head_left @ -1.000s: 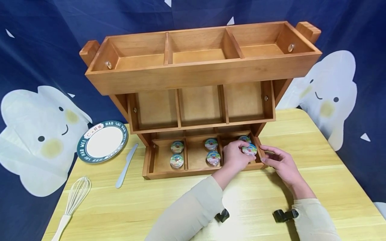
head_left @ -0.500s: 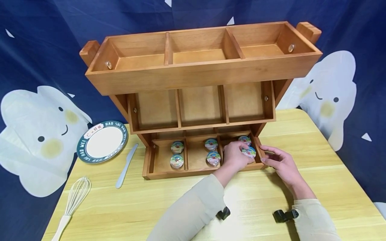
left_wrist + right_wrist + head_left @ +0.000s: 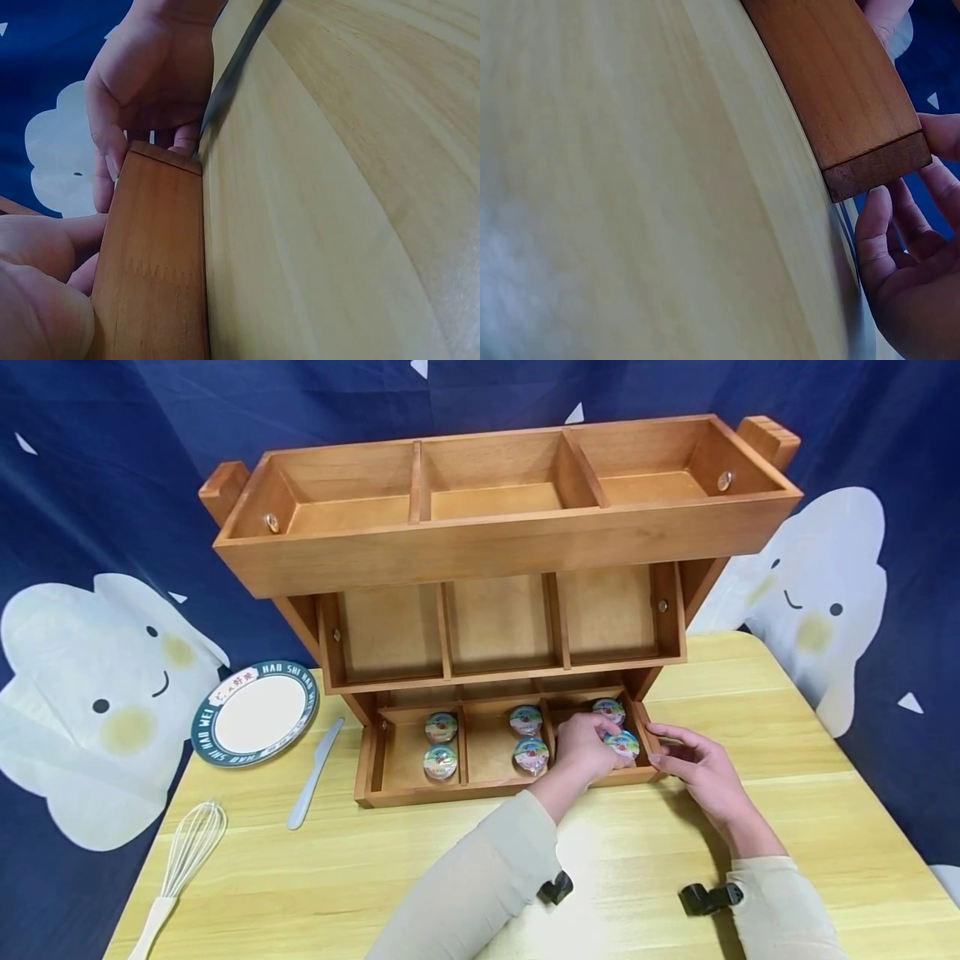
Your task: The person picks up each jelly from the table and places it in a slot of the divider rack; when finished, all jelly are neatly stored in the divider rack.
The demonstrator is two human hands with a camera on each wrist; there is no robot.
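Observation:
My left hand (image 3: 588, 747) reaches into the right compartment of the bottom wooden tray (image 3: 450, 793). Its thumb and fingers pinch a small jelly cup (image 3: 622, 744) with a colourful printed lid. Just behind it sits another jelly cup (image 3: 608, 710) in the same compartment. At the tray's right end, my right hand (image 3: 701, 768) touches the outer side and front corner with its fingertips. From the right wrist view, the thumb and loosely bent fingers of that right hand (image 3: 919, 289) meet the tray's end. The tray's front wall hides the cups in both wrist views.
Two jelly cups stand in the middle compartment (image 3: 491, 768) and two in the left one. Above hang two more divided trays, the middle (image 3: 498, 622) and the top (image 3: 510, 539). A plate (image 3: 202, 727), a table knife (image 3: 315, 774) and a whisk (image 3: 183, 860) lie to the left.
The front right jelly cup has settled slightly lower and shifted a little between the left fingers. The right hand has stayed at the tray's end.

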